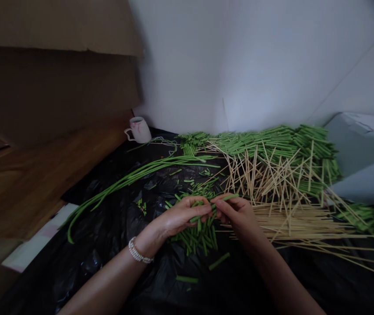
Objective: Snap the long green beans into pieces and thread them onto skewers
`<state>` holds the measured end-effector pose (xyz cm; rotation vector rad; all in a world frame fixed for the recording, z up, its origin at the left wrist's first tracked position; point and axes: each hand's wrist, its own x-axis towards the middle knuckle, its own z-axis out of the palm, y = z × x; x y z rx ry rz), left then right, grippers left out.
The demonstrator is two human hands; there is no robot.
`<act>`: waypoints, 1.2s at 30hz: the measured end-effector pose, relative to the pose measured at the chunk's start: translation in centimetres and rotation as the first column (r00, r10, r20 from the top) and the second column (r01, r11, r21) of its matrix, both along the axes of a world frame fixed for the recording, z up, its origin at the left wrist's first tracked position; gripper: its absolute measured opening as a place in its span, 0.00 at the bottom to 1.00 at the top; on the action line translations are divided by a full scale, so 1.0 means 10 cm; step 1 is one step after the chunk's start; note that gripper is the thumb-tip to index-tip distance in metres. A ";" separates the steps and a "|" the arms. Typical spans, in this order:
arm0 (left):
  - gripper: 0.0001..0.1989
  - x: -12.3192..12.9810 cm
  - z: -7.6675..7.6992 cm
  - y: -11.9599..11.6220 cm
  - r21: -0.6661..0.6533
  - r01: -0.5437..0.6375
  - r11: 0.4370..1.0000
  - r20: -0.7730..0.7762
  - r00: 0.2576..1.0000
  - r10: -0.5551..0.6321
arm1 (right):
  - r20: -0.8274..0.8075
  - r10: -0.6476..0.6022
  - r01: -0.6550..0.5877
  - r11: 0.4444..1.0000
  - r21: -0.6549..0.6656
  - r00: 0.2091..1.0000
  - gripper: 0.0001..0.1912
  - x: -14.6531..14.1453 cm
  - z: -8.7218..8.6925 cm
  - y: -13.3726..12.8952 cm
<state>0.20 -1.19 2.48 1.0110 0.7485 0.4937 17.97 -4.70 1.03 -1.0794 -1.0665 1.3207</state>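
My left hand (184,214), with a beaded bracelet on its wrist, pinches a cut piece of green garlic scape. My right hand (239,215) meets it fingertip to fingertip and grips a green scape piece (231,197) whose end juts out beyond the fingers. Whether a skewer runs between the two hands cannot be made out. Beneath them lies a heap of short cut scapes (203,239). Bamboo skewers (292,218) lie in a loose bundle right of my right hand, with more skewers (266,175) crossed in a jumble behind.
Rows of skewered scapes (272,142) are piled by the white wall. Long uncut scapes (131,176) stretch leftward over black plastic sheeting (114,258). A white mug (140,130) stands at the back left, near a large cardboard box (55,83). A white box (364,148) is at right.
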 end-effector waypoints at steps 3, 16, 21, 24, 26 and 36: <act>0.15 0.00 0.01 0.01 -0.006 -0.039 0.999 0.036 0.999 0.039 | -0.008 -0.055 0.055 0.998 0.038 0.998 0.12 0.01 0.02 -0.01; 0.14 0.05 -0.04 0.05 -0.028 -0.229 0.973 0.184 0.956 0.230 | 0.632 -0.483 -0.183 0.689 0.702 0.607 0.17 -0.14 -0.08 -0.13; 0.16 0.07 -0.06 0.05 -0.045 -0.225 0.973 0.160 0.960 0.230 | 0.682 -0.607 -0.382 0.565 0.731 0.407 0.20 -0.12 -0.10 -0.13; 0.17 0.08 -0.07 0.05 -0.052 -0.255 0.965 0.135 0.956 0.260 | 0.678 -0.634 -0.432 0.529 0.731 0.370 0.20 -0.12 -0.08 -0.13; 0.17 0.08 -0.07 0.05 -0.048 -0.258 0.965 0.129 0.956 0.262 | 0.666 -0.652 -0.439 0.511 0.739 0.363 0.18 -0.11 -0.08 -0.12; 0.17 0.07 -0.08 0.02 0.078 -0.209 0.975 0.035 0.978 0.207 | 0.659 -0.663 -0.419 0.518 0.746 0.356 0.08 -0.13 -0.10 -0.10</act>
